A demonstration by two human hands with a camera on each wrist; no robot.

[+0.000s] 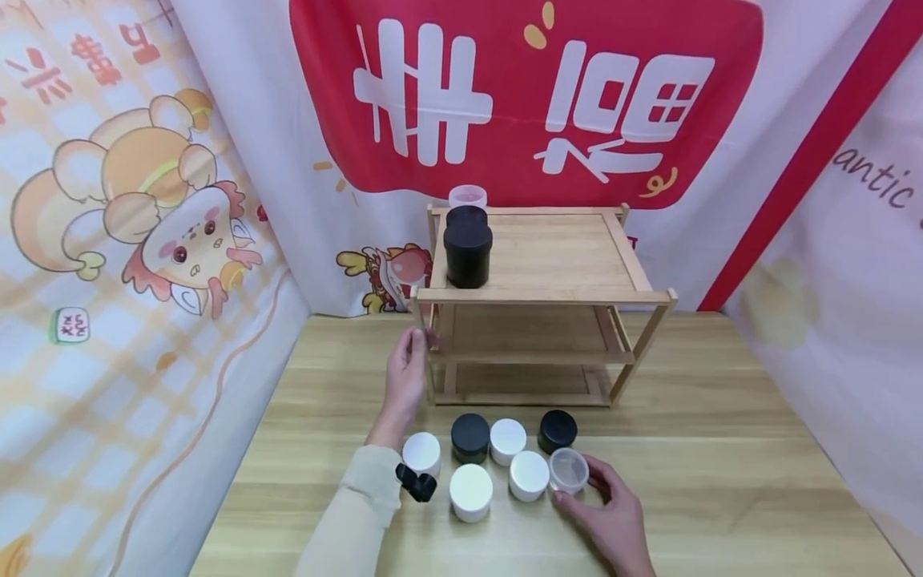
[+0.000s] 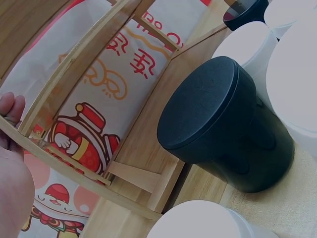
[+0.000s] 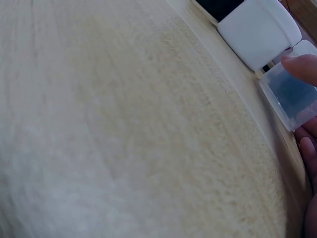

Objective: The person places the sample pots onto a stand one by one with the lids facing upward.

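Note:
At the left front post of a wooden three-tier rack (image 1: 555, 256), my left hand (image 1: 405, 377) has its fingers round the post; the left wrist view shows the fingers (image 2: 12, 106) behind the wood. My right hand (image 1: 613, 517) holds a clear plastic jar (image 1: 569, 471) between thumb and fingers on the table, its side showing in the right wrist view (image 3: 290, 94). Beside it stand a white jar (image 1: 530, 476) and a black jar (image 1: 558, 431). Another black jar (image 1: 470, 438) and white jars (image 1: 471, 493) stand further left in a loose cluster.
On the rack's top tier, at its left side, two black jars (image 1: 469, 260) stand one behind the other, with a translucent jar (image 1: 467, 195) behind them. Printed cloth (image 1: 238, 160) hangs at the back and sides. Wooden table surface (image 1: 735, 481) extends to the right.

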